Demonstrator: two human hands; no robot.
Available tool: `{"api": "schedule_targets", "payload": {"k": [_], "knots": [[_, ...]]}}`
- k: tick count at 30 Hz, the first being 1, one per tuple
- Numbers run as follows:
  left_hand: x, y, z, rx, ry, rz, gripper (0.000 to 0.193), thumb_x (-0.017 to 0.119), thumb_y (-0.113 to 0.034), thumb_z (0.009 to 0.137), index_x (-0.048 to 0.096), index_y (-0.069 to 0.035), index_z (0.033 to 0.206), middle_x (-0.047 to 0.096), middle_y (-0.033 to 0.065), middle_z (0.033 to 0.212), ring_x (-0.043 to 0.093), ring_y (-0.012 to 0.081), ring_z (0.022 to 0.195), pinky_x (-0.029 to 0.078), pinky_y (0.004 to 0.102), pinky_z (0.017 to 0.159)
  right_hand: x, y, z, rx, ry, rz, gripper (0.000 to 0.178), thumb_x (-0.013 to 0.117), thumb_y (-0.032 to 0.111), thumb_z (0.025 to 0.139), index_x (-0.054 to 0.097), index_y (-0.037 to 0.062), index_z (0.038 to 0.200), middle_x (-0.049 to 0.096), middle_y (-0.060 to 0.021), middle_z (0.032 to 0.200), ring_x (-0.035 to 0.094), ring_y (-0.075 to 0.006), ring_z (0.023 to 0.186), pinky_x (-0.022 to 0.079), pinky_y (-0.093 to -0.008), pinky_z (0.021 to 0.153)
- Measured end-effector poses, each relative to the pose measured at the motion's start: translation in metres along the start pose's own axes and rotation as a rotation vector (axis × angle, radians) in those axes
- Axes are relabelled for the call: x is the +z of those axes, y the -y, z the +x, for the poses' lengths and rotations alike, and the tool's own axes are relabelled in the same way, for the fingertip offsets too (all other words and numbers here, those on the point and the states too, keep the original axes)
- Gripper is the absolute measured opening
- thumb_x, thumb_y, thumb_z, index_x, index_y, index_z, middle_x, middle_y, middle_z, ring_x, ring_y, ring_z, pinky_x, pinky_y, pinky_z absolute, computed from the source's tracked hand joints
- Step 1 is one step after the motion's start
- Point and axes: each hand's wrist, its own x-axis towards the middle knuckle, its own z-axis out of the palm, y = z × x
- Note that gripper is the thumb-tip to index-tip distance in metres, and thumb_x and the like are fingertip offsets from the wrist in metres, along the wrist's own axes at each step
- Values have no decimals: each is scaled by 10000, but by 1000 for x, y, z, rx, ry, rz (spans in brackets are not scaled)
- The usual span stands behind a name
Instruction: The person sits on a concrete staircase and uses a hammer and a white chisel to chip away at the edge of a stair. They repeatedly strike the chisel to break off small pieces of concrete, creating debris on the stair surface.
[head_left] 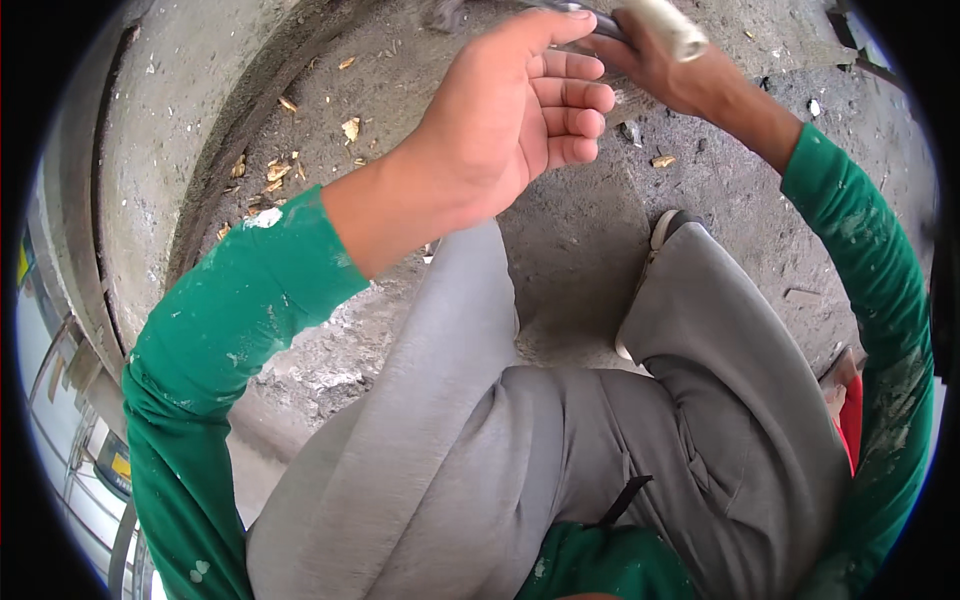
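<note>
At the top centre, my left hand [500,120] has its palm turned to the right. Its thumb is stretched out and its fingers are loosely half curled, with nothing seen in the palm. A dark bar [605,25] passes close by the thumb; whether they touch I cannot tell. My right hand [668,75], blurred, is closed on a tool with a pale, round, cylindrical end [672,28]. The dark bar seems to belong to this tool, but its far part is cut off by the upper edge. Both sleeves [240,300] are green with whitish smears.
Rough grey concrete floor [740,160] surrounds my feet, with yellowish chips [278,172] scattered over it. A curved concrete edge [215,130] rises at the left. My grey trousers [420,440] fill the lower middle. Something red [852,425] shows beside my right leg.
</note>
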Motion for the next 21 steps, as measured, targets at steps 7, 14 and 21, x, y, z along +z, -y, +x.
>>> {"api": "schedule_targets", "payload": {"k": [7,14,21], "knots": [[30,-7,7,100,30,223,372,661,-406,996,596,-48,1069,646,47,871,617,135,724,522,279,655,-67,-80,-80,880,-147,86,635,568,574,1043,624,-36,877,606,-92,636,625,-188,500,540,-366,541],[36,1,27,-54,-28,637,278,647,-353,1010,610,-83,1071,630,8,905,602,97,782,492,253,698,-84,-90,-111,530,1,-122,494,581,454,1072,642,-31,1000,622,-149,703,682,-196,645,562,-400,631],[32,10,40,-78,11,872,223,654,-310,1019,613,-96,1066,654,16,930,619,96,831,497,264,737,-156,-133,-72,532,-267,-264,230,646,242,1013,689,18,981,708,-156,850,675,-273,743,561,-418,698]]}}
